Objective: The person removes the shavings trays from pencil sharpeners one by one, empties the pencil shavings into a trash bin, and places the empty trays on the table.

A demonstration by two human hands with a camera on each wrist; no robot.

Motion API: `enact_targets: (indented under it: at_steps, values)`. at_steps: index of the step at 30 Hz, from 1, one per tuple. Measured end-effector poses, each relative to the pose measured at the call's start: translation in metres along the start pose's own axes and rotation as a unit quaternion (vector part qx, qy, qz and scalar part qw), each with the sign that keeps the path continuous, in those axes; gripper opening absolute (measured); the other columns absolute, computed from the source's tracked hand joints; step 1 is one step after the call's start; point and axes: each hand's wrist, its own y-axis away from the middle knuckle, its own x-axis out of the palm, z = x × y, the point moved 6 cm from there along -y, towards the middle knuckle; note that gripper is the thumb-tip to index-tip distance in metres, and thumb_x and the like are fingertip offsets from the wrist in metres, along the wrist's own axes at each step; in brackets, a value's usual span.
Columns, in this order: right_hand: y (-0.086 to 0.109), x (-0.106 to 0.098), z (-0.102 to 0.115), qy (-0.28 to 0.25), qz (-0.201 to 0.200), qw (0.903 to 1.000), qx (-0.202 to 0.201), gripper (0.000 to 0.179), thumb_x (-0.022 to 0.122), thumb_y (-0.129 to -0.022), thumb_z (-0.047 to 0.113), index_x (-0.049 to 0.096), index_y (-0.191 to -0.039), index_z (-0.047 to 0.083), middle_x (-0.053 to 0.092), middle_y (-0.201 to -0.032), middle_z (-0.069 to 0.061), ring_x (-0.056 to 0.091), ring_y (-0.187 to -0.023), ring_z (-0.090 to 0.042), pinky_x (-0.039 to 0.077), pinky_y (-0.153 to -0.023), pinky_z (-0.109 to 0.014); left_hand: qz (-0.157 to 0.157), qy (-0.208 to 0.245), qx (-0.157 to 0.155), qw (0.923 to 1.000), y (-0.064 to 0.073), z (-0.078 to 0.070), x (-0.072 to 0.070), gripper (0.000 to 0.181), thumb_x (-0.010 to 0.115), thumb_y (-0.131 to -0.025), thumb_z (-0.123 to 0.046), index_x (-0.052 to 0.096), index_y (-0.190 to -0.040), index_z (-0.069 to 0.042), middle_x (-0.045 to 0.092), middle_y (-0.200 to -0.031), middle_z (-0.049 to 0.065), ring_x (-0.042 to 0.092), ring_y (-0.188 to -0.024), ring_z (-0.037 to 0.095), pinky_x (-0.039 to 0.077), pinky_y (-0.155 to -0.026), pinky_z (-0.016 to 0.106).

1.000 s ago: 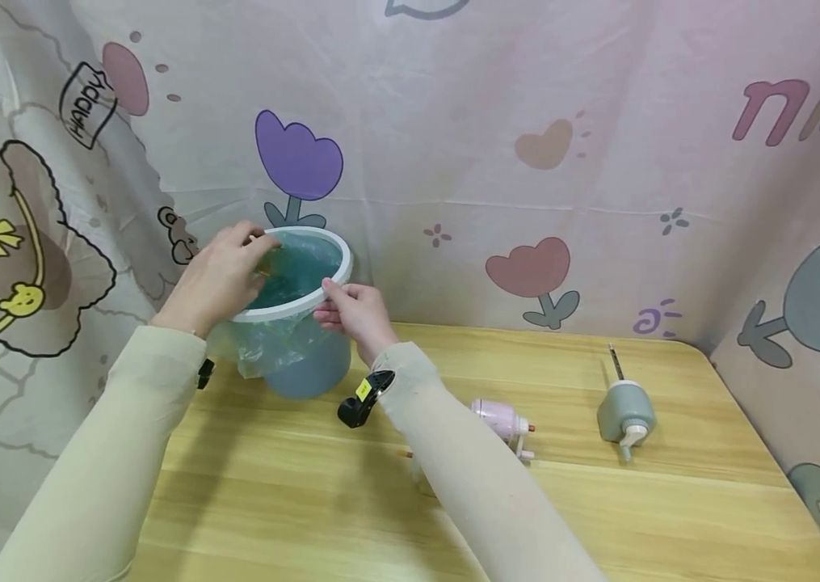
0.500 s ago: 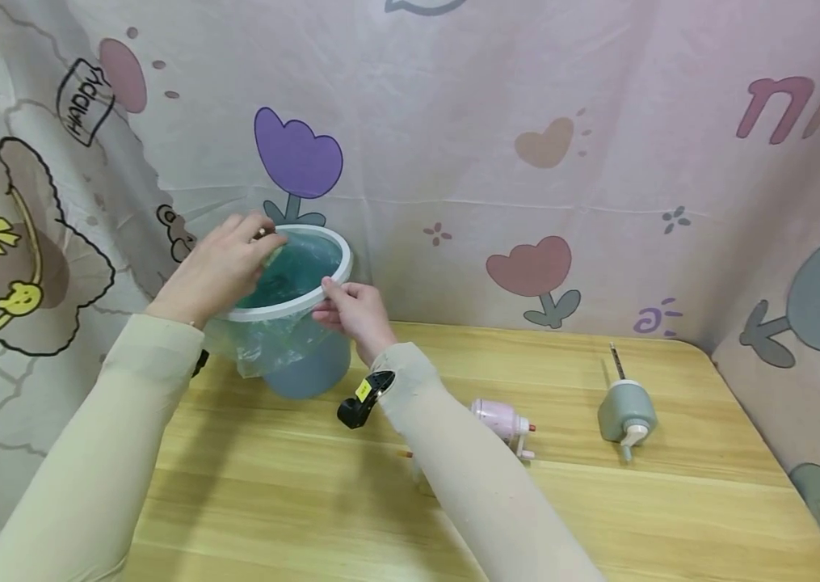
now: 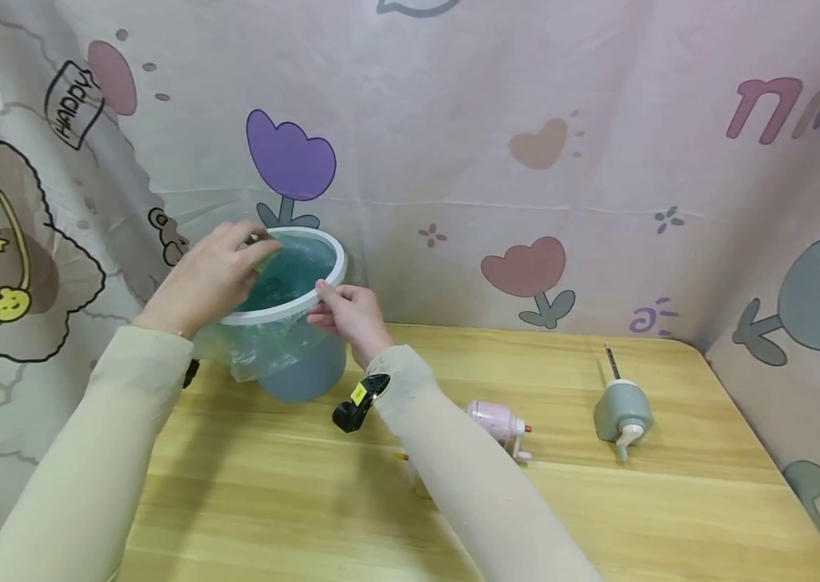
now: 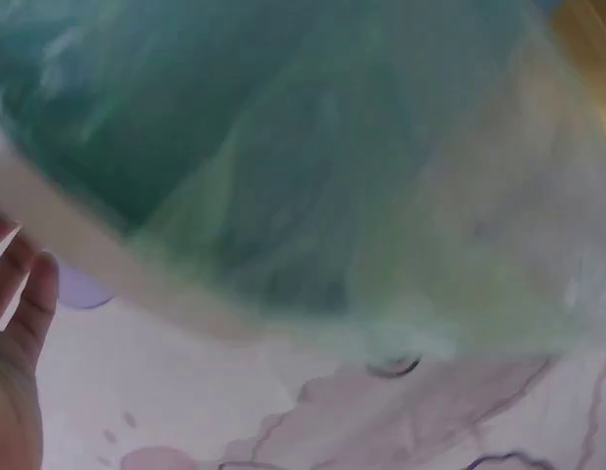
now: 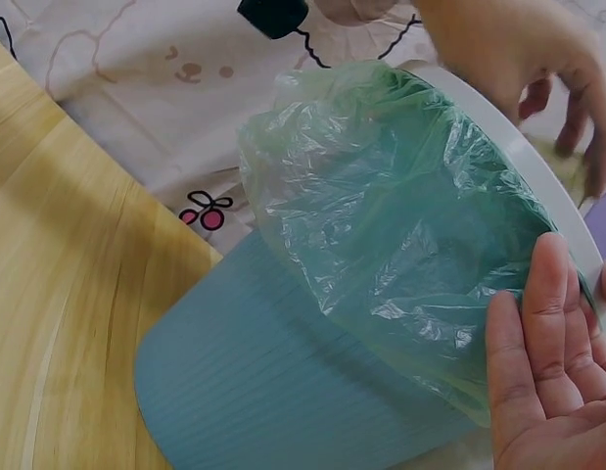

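Note:
A blue waste bin (image 3: 300, 372) with a white rim (image 3: 339, 263) stands at the table's back left, lined with a translucent green plastic bag (image 5: 381, 215) folded over the outside. My right hand (image 3: 353, 319) pinches the near right rim and bag, thumb on top and fingers beneath. My left hand (image 3: 209, 271) is over the bin's left side, its fingers loosely bent at the opening. In the right wrist view, the left fingers (image 5: 596, 127) hang across the far side of the rim. The left wrist view is blurred and mostly filled by the bag (image 4: 312, 196).
A pink crank pencil sharpener (image 3: 493, 420) lies partly behind my right forearm. Further right sits a grey one (image 3: 623, 412) with a dark pencil (image 3: 611, 361) sticking out. A printed curtain (image 3: 417, 162) hangs behind and beside the wooden table (image 3: 293, 501).
My left hand has shifted slightly along the left side of the bin's opening, its fingertips lifting out of the bin. The right hand keeps its grip on the rim. The view has turned slightly.

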Motion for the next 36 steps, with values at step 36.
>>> enact_targets:
  at_steps: [36]
  values:
    - [0.001,0.001,0.0,-0.005,0.014,0.9999,-0.002,0.029,0.067,-0.107,0.034,0.074,-0.108,0.006,0.073,-0.085,-0.001,0.073,-0.076,-0.008,0.068,-0.091,-0.03,-0.037,-0.073,0.029,0.9962,0.011,-0.007,-0.013,0.047,0.071,-0.086,0.016,0.068,-0.13,-0.001,0.065,-0.126,0.028,0.065,-0.105,0.049,0.062,-0.079,0.06]
